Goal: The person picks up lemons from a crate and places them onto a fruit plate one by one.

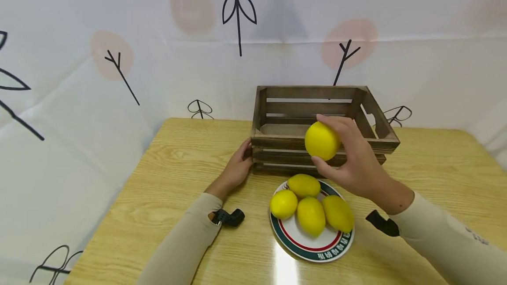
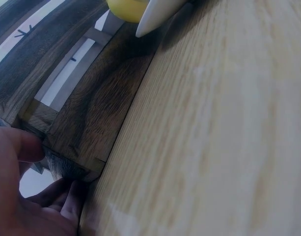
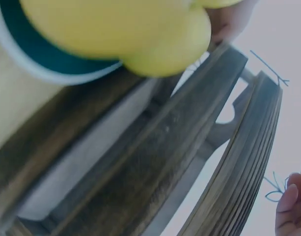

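Observation:
My right hand (image 1: 358,159) pinches a yellow lemon (image 1: 321,140) between thumb and fingers, raised in front of the crate's front rim. At the edge of the right wrist view, the fingertips (image 3: 291,201) touch that lemon. The slatted brown wooden crate (image 1: 293,144) stands at the back of the table. My left hand (image 1: 235,168) grips its front left corner; in the left wrist view the thumb and curled fingers lie against the slat ends. Several more lemons (image 1: 310,217) rest on a white plate (image 1: 293,241) with a green rim and red ring, just before the crate.
The light wooden table (image 1: 170,175) extends to both sides of the crate and plate. Behind it hangs a white cloth (image 1: 277,65) with printed plants and pale pink spots. Dark wrist cameras (image 1: 229,217) sit on both forearms.

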Action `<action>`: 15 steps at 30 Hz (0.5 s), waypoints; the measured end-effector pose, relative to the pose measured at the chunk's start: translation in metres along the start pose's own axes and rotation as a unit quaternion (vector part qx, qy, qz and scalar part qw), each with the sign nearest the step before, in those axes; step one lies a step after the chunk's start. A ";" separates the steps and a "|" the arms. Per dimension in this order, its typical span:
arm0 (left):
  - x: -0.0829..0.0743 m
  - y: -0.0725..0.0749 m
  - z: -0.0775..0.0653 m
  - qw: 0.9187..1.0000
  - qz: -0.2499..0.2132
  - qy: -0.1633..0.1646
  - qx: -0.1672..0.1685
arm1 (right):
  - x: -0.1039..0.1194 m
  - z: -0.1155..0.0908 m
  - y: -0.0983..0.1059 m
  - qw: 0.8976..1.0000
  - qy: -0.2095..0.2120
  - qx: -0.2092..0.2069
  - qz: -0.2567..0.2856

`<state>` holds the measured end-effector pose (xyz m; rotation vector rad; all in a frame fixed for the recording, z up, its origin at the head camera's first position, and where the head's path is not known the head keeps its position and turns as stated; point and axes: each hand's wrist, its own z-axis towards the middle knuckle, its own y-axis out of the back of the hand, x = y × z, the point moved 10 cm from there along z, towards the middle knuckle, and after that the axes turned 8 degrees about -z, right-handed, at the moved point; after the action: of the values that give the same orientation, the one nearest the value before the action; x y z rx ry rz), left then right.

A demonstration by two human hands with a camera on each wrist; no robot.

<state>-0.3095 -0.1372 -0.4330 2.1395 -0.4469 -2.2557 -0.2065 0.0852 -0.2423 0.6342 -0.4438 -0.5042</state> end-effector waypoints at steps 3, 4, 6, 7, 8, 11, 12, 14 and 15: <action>-0.001 0.001 0.001 1.000 0.003 -0.002 -0.005 | 0.004 -0.008 0.000 1.000 -0.008 -0.001 0.007; -0.002 0.001 0.002 1.000 0.004 -0.003 -0.007 | 0.005 -0.010 -0.001 1.000 -0.011 -0.001 0.009; -0.001 0.001 0.002 1.000 0.005 -0.001 -0.008 | 0.008 -0.015 -0.003 1.000 -0.020 0.002 0.018; -0.002 0.001 0.002 1.000 0.005 -0.002 -0.008 | 0.010 -0.017 -0.004 0.999 -0.023 0.004 0.022; -0.001 0.001 0.002 1.000 0.004 -0.002 -0.008 | 0.012 -0.019 -0.005 0.999 -0.030 0.010 0.027; -0.001 0.000 0.003 1.000 0.000 0.002 -0.007 | 0.017 -0.027 -0.011 0.998 -0.049 0.029 0.036; 0.000 0.000 0.003 1.000 0.000 0.003 -0.006 | 0.018 -0.029 -0.013 0.997 -0.058 0.035 0.037; 0.000 -0.002 0.003 1.000 -0.001 0.004 -0.004 | 0.020 -0.035 -0.018 0.995 -0.078 0.051 0.042; 0.001 -0.002 0.003 1.000 -0.002 0.004 -0.003 | 0.021 -0.038 -0.020 0.994 -0.085 0.056 0.045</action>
<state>-0.3119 -0.1345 -0.4341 2.1467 -0.4358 -2.2464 -0.1757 0.0762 -0.2783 0.6785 -0.6615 -0.4514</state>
